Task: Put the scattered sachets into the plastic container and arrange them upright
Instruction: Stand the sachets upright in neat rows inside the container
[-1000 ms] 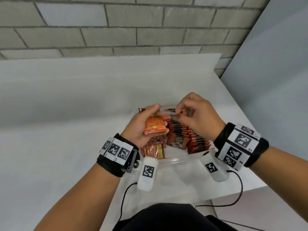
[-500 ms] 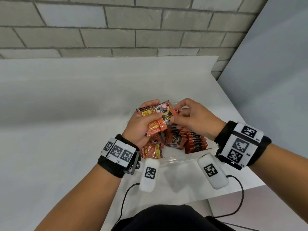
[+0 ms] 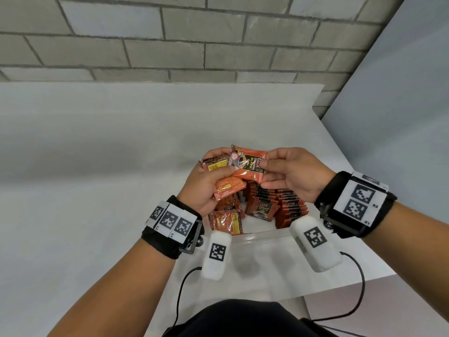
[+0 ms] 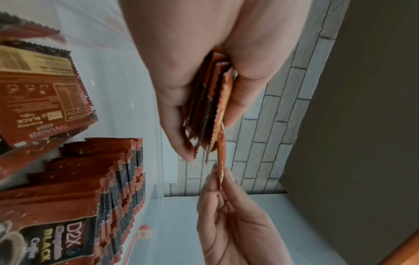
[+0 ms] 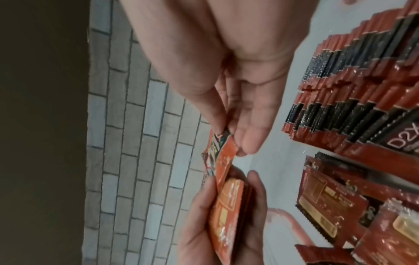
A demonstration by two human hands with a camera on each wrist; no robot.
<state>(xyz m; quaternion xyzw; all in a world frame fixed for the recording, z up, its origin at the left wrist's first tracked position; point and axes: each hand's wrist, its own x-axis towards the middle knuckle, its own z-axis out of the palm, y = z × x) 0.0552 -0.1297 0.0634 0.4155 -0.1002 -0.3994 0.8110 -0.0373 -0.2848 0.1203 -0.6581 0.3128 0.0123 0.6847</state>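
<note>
Single sachet [image 3: 247,165], face up with a coffee-cup print in the head view, is pinched at its right end by the right hand [image 3: 292,177] above the plastic container [image 3: 257,237], touching the sachet stack [image 3: 224,181] clamped in the left hand [image 3: 206,188]. The left wrist view alone shows that stack [image 4: 208,107] edge-on, several thick, exact count unclear. Upright sachet rows [image 5: 362,86] fill the container's right part with loose sachets [image 3: 226,221] lying at its left; the wrist units hide its near rim corners.

We see a white table [image 3: 97,178] filling the middle of the head view, its far edge against a grey brick wall [image 3: 194,37] at twelve o'clock. At two o'clock a plain grey panel [image 3: 401,117] stands beside the table's corner.
</note>
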